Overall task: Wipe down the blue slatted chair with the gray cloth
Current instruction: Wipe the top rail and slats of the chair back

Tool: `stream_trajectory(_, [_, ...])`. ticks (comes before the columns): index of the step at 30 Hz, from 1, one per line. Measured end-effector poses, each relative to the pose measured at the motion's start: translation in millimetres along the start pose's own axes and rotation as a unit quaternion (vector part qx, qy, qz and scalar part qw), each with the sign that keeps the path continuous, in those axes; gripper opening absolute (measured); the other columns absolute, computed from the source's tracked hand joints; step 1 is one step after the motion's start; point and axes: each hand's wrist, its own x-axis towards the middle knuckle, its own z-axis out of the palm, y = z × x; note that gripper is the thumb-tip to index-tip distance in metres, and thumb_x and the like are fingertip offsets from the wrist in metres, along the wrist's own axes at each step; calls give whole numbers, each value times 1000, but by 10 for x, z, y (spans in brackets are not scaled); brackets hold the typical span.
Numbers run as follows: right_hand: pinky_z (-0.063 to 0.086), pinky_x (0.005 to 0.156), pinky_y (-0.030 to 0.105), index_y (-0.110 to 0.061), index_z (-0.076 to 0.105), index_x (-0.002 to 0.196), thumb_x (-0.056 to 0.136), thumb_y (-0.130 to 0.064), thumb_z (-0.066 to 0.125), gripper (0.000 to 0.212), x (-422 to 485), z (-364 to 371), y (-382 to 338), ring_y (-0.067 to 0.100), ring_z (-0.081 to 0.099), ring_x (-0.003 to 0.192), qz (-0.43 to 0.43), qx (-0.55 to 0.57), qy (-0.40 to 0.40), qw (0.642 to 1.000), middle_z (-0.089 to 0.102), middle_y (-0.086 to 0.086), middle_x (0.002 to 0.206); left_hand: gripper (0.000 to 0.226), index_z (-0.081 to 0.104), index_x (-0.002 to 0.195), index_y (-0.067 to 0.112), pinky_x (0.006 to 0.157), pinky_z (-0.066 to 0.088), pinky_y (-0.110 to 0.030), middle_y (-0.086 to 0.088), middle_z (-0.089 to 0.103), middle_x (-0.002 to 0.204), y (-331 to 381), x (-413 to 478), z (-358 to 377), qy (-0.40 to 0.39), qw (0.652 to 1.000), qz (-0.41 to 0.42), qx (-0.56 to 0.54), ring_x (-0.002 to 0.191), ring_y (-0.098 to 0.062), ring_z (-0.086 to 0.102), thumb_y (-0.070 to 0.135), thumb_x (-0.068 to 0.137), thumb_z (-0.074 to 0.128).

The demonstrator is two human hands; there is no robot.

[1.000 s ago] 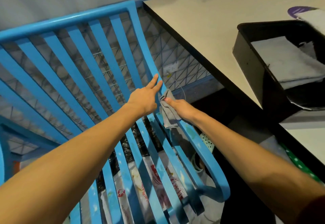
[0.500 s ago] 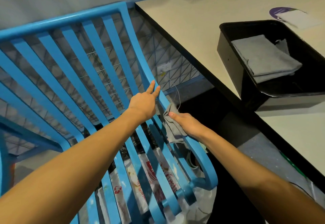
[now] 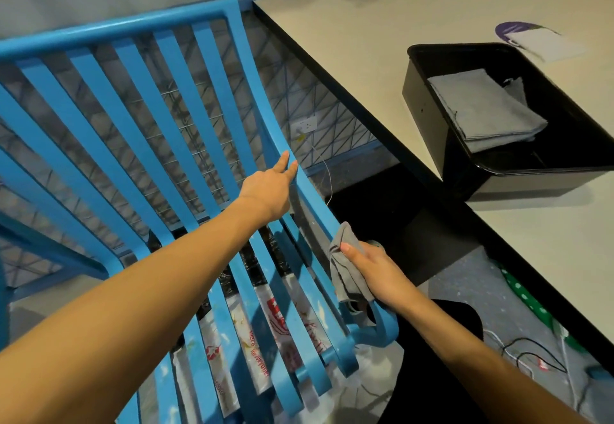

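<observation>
The blue slatted chair (image 3: 186, 124) fills the left and middle of the head view, its curved slats running from the top rail down to the seat's front edge. My left hand (image 3: 269, 187) rests on the chair's right side rail where back meets seat, two fingers stretched along the rail, holding it. Lower on the same rail, my right hand (image 3: 372, 270) grips the crumpled gray cloth (image 3: 345, 274) and presses it against the rail near the seat's front right corner.
A pale table (image 3: 382, 41) with a dark edge stands right of the chair. On it sits a black tray (image 3: 432, 97) with folded gray cloths (image 3: 481, 111). Printed plastic bags (image 3: 275, 320) lie under the seat. Cables (image 3: 531, 357) trail on the floor at the lower right.
My right hand has slid the cloth down the right side rail toward the seat's front corner. My left hand has stayed on the rail's bend. The view has shifted right.
</observation>
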Motion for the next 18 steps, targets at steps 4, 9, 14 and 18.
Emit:
stream_trajectory(4, [58, 78, 36, -23, 64, 106, 99, -44, 43, 30, -236, 23, 93, 14, 71, 86, -40, -9, 24, 999, 73, 1, 95, 80, 3, 156, 28, 55, 46, -35, 5, -12, 163, 16, -16, -11, -1, 1000, 1, -5, 75, -29, 57, 4, 91, 43])
stream_trajectory(9, [51, 66, 19, -25, 63, 101, 98, -46, 41, 30, -244, 38, 25, 5, 68, 79, -42, -62, 40, 996, 70, -3, 86, 81, 3, 156, 27, 51, 42, -34, 4, -11, 163, 12, -34, -2, 2, 1000, 2, -16, 69, -26, 53, 2, 91, 43])
stream_trajectory(14, [54, 76, 39, -12, 64, 96, 99, -48, 42, 43, 175, 23, -113, 15, 67, 81, -16, -130, 26, 991, 70, 5, 88, 82, 4, 157, 26, 50, 42, -34, 3, -11, 163, 19, -29, 27, 6, 1000, -1, -29, 59, -22, 45, 0, 90, 44])
stream_trajectory(18, [54, 82, 47, -7, 67, 96, 92, -62, 37, 63, 718, 99, -288, 24, 67, 85, 4, -165, 14, 986, 71, 11, 90, 82, 5, 157, 26, 55, 46, -36, 3, -11, 163, 33, -31, 31, 7, 999, -4, -34, 61, -23, 46, 2, 90, 47])
